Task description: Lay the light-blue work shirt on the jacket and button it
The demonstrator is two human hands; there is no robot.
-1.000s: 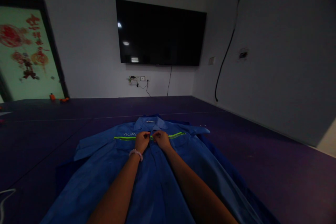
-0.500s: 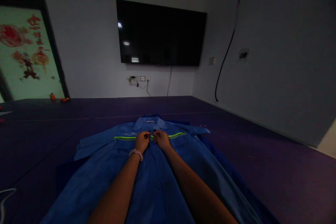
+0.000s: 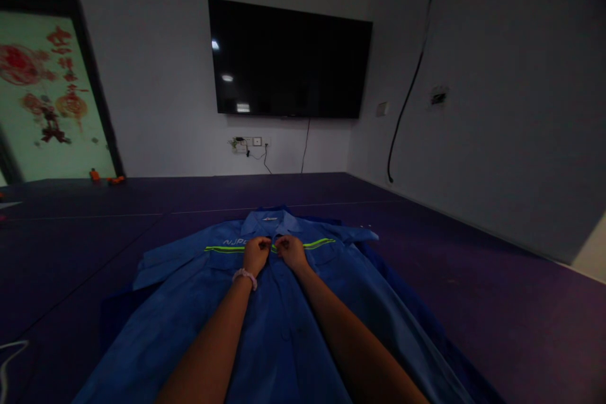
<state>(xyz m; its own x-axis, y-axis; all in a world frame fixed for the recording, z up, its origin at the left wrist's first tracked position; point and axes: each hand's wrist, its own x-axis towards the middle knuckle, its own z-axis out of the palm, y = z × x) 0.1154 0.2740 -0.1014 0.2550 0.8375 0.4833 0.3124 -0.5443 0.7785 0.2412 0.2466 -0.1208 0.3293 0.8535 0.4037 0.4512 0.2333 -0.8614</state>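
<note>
One television point(image 3: 291, 60) beyond shirt point(image 3: 283, 309), purple surface point(image 3: 464, 265)

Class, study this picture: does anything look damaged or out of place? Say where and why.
Yes: on the right wall, a black cable hangs loose, its lower end apparently unattached. To its right, a dark opening with rough surroundings may be an uncovered or damaged socket. Nothing on the blue shirt stands out.
</note>
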